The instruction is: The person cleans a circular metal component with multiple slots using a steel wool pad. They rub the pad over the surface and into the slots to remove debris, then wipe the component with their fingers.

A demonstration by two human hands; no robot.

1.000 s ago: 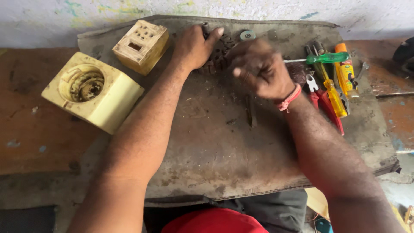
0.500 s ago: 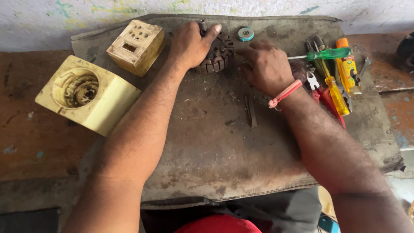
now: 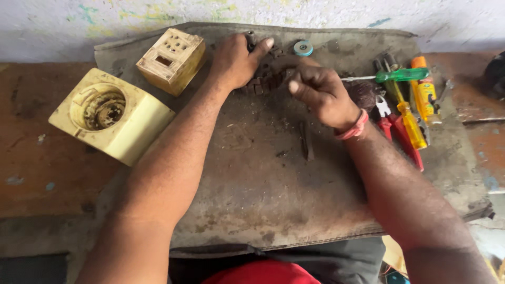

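On the grey cloth (image 3: 252, 173), both hands' grips, left hand (image 3: 236, 59) and right hand (image 3: 321, 92), clamped on dark metal part (image 3: 265, 79).

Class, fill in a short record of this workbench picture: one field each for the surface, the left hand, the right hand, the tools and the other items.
Surface: grey cloth over a brown bench
Left hand: pressed on a dark metal part
Right hand: fingers curled on the same part
Tools: green screwdriver, yellow screwdriver, red pliers, at right
Other items: cream housing, tan socket box, blue ring
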